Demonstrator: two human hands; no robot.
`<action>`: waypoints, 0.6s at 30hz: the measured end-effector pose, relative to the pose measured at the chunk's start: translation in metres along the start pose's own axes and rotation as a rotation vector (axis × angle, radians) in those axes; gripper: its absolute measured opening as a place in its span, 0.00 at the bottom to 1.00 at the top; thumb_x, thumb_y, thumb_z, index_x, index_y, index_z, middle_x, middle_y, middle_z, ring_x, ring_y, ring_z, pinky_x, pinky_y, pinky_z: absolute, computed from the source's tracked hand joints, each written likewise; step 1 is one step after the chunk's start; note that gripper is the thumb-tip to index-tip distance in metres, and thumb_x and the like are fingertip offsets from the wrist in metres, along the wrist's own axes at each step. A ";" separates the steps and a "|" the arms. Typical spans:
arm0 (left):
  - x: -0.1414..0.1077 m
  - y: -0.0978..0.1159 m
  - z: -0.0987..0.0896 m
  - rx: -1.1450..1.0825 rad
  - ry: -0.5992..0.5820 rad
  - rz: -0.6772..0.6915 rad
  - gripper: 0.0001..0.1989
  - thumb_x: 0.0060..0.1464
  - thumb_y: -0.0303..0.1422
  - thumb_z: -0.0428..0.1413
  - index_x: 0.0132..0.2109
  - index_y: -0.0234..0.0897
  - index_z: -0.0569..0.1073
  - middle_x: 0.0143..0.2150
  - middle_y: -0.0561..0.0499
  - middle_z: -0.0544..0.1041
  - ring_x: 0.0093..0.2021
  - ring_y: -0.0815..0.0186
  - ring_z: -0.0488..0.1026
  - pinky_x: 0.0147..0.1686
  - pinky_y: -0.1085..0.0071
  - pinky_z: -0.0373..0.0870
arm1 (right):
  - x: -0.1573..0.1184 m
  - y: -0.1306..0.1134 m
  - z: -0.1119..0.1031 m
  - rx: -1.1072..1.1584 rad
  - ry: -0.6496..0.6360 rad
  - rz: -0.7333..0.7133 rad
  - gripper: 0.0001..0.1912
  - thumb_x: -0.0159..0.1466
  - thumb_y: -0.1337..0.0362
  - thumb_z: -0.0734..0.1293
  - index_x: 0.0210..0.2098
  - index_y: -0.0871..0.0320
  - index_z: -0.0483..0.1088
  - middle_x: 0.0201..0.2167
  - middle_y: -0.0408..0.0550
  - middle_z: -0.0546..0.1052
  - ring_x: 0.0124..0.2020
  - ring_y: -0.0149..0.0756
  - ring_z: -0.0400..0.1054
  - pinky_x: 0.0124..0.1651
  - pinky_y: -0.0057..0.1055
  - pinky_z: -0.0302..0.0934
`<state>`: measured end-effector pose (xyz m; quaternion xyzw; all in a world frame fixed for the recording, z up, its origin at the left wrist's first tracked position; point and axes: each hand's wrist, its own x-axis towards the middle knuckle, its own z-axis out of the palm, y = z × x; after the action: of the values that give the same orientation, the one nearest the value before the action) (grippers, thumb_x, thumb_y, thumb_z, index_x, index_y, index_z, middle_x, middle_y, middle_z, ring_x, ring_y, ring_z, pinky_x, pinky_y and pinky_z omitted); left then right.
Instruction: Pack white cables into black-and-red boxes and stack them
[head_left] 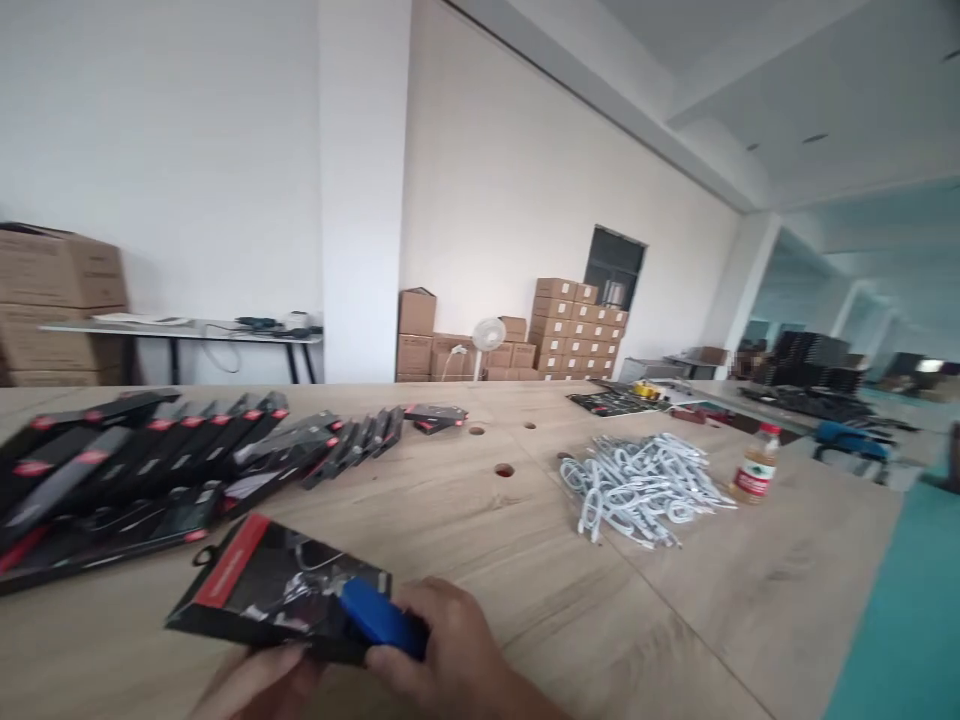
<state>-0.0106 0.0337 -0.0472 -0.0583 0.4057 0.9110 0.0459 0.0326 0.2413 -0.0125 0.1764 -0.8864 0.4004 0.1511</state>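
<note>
A black box with a red band (236, 562) is tilted above the wooden table, low and left of centre. My left hand (262, 683) holds its lower edge from below, fingers partly hidden under it. My right hand (450, 640) is closed around a blue tool (381, 615), whose front end lies over the right part of the box. Whether the tool touches the box I cannot tell. Several similar black boxes (180, 440) stand and lie in rows just beyond, at the left.
A pile of white cables (649, 488) lies right of centre on the wooden table (450, 520), beside a bottle with a red cap (756, 465). Round holes (504, 470) pierce the tabletop. Cartons (577, 330) and a white fan (489, 335) stand behind.
</note>
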 end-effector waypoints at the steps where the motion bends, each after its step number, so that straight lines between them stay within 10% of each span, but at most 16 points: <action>1: -0.012 0.003 0.008 0.036 0.005 0.013 0.35 0.28 0.28 0.70 0.50 0.46 0.79 0.46 0.50 0.84 0.56 0.40 0.75 0.54 0.48 0.75 | -0.003 -0.002 0.000 0.033 -0.020 -0.015 0.13 0.57 0.62 0.74 0.42 0.55 0.78 0.37 0.47 0.81 0.38 0.39 0.74 0.41 0.30 0.62; 7: -0.039 0.003 0.035 0.049 -0.173 0.215 0.31 0.32 0.27 0.65 0.50 0.43 0.79 0.51 0.47 0.82 0.52 0.50 0.77 0.57 0.54 0.70 | -0.015 -0.003 0.002 0.104 -0.157 -0.026 0.08 0.62 0.62 0.68 0.40 0.56 0.76 0.36 0.47 0.79 0.37 0.39 0.71 0.39 0.32 0.59; 18: -0.043 -0.003 0.029 0.092 -0.089 0.196 0.23 0.33 0.25 0.69 0.42 0.41 0.80 0.32 0.52 0.80 0.34 0.64 0.75 0.38 0.71 0.74 | -0.023 -0.008 0.012 0.177 -0.186 -0.028 0.10 0.60 0.64 0.68 0.42 0.55 0.73 0.35 0.44 0.78 0.35 0.36 0.70 0.39 0.30 0.59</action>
<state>0.0307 0.0557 -0.0234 0.0241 0.4482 0.8933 -0.0229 0.0548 0.2317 -0.0242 0.2380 -0.8552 0.4568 0.0576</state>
